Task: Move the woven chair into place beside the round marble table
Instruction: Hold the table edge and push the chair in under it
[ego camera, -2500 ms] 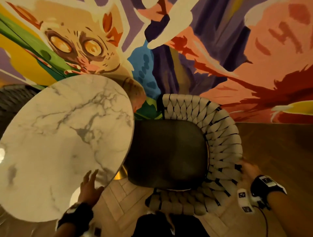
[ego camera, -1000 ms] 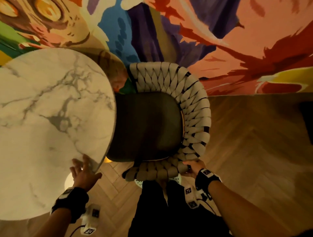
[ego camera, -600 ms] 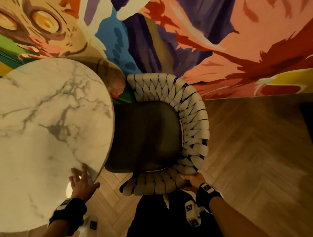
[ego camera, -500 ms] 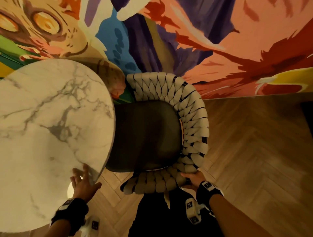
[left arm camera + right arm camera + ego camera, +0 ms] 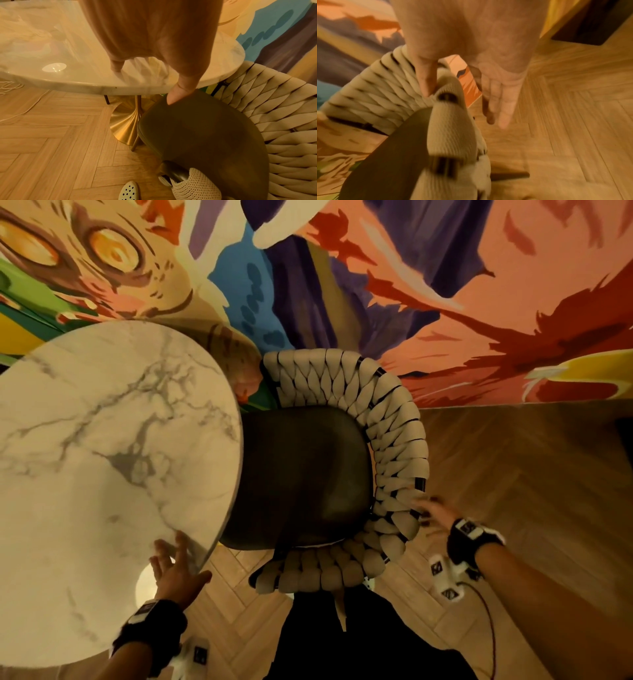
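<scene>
The woven chair (image 5: 394,446), a cream braided backrest around a dark seat (image 5: 301,474), stands against the round marble table (image 5: 102,474), its seat front tucked under the table edge. My left hand (image 5: 171,556) rests on the table's near rim with fingers spread flat; in the left wrist view the left hand (image 5: 144,85) has its thumb (image 5: 178,93) hanging over the edge above the seat (image 5: 197,135). My right hand (image 5: 424,508) is blurred at the backrest's right rim. In the right wrist view the thumb (image 5: 426,82) touches the weave (image 5: 373,102), and the fingers (image 5: 503,108) hang straight outside it.
A painted mural wall (image 5: 445,302) runs right behind the chair and table. The table stands on a gold pedestal (image 5: 126,121). Herringbone wood floor (image 5: 531,508) stretches to the right. My dark-clothed legs (image 5: 342,645) are just behind the chair. A thin cord (image 5: 17,108) lies on the floor.
My right hand has left the chair's near corner and slid up to the right side of the backrest, fingers now straight. The left hand stays on the table rim.
</scene>
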Tool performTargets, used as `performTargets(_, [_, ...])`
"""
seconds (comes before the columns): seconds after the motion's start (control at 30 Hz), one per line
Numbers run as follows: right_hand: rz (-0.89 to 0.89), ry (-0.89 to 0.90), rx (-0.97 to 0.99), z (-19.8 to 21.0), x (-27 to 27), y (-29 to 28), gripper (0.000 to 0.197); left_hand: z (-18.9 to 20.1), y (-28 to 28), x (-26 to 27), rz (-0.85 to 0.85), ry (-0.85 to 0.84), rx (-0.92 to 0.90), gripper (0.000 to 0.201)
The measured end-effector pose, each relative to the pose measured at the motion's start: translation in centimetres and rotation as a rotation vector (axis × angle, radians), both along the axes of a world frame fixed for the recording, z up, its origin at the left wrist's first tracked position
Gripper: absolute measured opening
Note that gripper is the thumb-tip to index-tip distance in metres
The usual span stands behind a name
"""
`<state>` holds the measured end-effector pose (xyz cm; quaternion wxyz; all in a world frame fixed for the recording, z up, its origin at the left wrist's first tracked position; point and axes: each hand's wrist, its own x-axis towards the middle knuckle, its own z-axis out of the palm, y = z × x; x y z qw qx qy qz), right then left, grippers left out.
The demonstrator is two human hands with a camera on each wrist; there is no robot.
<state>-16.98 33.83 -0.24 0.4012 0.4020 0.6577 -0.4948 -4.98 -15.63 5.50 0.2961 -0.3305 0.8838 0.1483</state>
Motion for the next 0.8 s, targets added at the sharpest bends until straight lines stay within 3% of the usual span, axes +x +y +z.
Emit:
performTargets(0.13, [0.03, 0.137, 0.107, 0.0, -4.4, -0.4, 0.07, 1.7, 0.4, -0.5, -0.002, 0.02, -0.001, 0.1])
performTargets(0.23, [0.177, 0.14, 0.242, -1.8, -4.7, -0.5, 0.062, 4.2, 3.3, 0.5, -0.205, 0.25, 0.02, 0.062])
performTargets(0.27, [0.214, 0.143, 0.29, -1.9, -4.3, -0.7, 0.059, 4.5, 4.7, 1.2, -0.269, 0.25, 0.09, 0.048])
performTargets(0.3, [0.231, 0.14, 0.342, -1.6, -4.0, -1.2, 0.056, 4.6, 5.9, 1.9, -0.3, 0.146, 0.182, 0.039])
performTargets(0.37, [0.248, 0.118, 0.411, -1.1, -3.6, -1.8, 0.051, 3.2, 7.6, 3.7, -0.09, -0.121, 0.381, 0.043])
performTargets(0.43, [0.239, 0.113, 0.427, -0.9, -3.4, -2.0, 0.05, 0.4, 7.9, 5.1, 0.488, -0.234, 0.631, 0.067])
performTargets(0.5, [0.214, 0.095, 0.408, -1.3, -3.2, -1.7, 0.053, -2.0, 8.4, 5.3, 0.949, -0.222, 0.847, 0.071])
performTargets(0.53, [0.216, 0.088, 0.401, -1.3, -3.1, -1.6, 0.055, -3.0, 8.8, 5.0, 1.038, -0.166, 0.903, 0.063])
performTargets(0.6, [0.221, 0.083, 0.405, -1.4, -3.0, -1.4, 0.057, -4.0, 9.5, 3.9, 1.06, -0.057, 0.922, 0.052])
performTargets(0.8, [0.238, 0.095, 0.408, -1.6, -3.2, -1.8, 0.056, -4.5, 9.6, 3.6, 1.071, 0.093, 0.869, 0.055])
